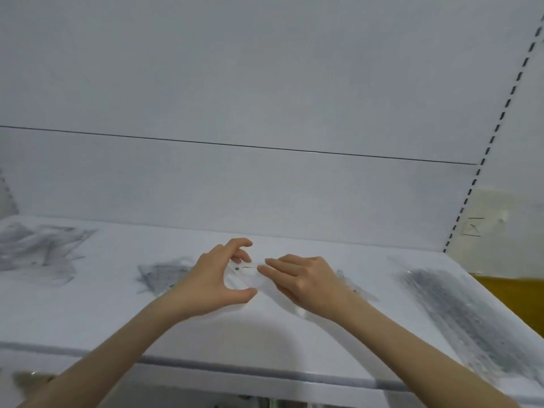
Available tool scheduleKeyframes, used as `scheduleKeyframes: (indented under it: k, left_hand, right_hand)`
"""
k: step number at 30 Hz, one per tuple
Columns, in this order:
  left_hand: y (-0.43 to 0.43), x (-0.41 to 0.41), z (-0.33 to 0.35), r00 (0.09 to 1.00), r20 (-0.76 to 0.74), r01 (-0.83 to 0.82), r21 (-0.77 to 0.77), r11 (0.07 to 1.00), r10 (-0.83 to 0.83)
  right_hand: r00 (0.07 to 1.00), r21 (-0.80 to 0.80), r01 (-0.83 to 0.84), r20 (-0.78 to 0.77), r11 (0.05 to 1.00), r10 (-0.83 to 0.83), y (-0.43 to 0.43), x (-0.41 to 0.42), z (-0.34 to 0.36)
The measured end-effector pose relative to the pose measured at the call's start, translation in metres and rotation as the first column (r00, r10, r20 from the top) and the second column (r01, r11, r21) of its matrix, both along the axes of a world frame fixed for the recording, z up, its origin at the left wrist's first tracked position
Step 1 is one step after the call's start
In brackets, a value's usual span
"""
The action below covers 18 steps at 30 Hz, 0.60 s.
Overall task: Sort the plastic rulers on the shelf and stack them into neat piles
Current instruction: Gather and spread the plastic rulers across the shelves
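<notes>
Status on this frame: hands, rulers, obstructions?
Left hand curled round clear ruler, right hand touching it. Ruler heap beside left wrist, long heap far right. Nothing blocking.

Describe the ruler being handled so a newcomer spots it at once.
On the white shelf, find where both hands meet. The left hand curls round a clear ruler; the right hand touches it. Unlike the grey piles alongside, it alone is in hand.
</notes>
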<state>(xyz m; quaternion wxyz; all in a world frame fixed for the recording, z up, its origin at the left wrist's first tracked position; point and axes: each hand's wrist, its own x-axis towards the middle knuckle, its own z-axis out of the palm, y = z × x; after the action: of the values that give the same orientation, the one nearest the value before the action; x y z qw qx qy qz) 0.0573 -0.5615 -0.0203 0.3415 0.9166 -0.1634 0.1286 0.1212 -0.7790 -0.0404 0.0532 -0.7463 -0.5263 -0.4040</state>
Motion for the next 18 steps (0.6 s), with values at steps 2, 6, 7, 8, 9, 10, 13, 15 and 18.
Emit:
scheduleKeyframes:
  k: [2, 6, 7, 8, 9, 10, 13, 15, 18]
  left_hand:
    - [0.038, -0.015, -0.002, 0.993, -0.006, -0.114, -0.025, 0.993, 0.114]
    - [0.12, -0.05, -0.013, 0.925, 0.042, -0.377, -0.008, 0.926, 0.377]
    - [0.141, -0.06, -0.016, 0.898, 0.047, -0.438, -0.006, 0.899, 0.438]
    - [0.16, -0.069, -0.018, 0.869, 0.046, -0.493, -0.008, 0.87, 0.493]
    - [0.178, -0.078, -0.02, 0.839, 0.041, -0.542, -0.007, 0.84, 0.542]
    - [0.195, -0.086, -0.022, 0.813, 0.037, -0.582, 0.005, 0.813, 0.581]
    - [0.243, -0.108, -0.026, 0.753, 0.018, -0.653, 0.132, 0.745, 0.657]
    - [0.278, -0.119, -0.025, 0.722, 0.021, -0.682, 0.194, 0.705, 0.692]
    - [0.329, -0.122, -0.018, 0.693, 0.058, -0.712, 0.213, 0.669, 0.719]
  right_hand:
    - [0.998, -0.002, -0.058, 0.025, 0.998, 0.058, 0.044, 0.004, -0.001]
    - [0.999, -0.041, -0.044, 0.006, 0.998, 0.045, 0.122, 0.012, -0.004]
    - [1.0, -0.084, 0.007, -0.004, 0.996, -0.007, 0.14, 0.014, -0.004]
    - [0.998, -0.129, 0.057, -0.013, 0.99, -0.059, 0.155, 0.016, -0.004]
    - [0.995, -0.171, 0.095, -0.024, 0.981, -0.1, 0.168, 0.018, -0.006]
    - [0.992, -0.217, 0.11, -0.035, 0.97, -0.121, 0.178, 0.022, -0.01]
    - [0.989, -0.347, 0.106, -0.064, 0.932, -0.137, 0.184, 0.035, -0.027]
    - [0.981, -0.355, 0.139, -0.08, 0.924, -0.178, 0.178, 0.038, -0.023]
    - [0.969, -0.294, 0.177, -0.112, 0.939, -0.218, 0.186, 0.037, -0.003]
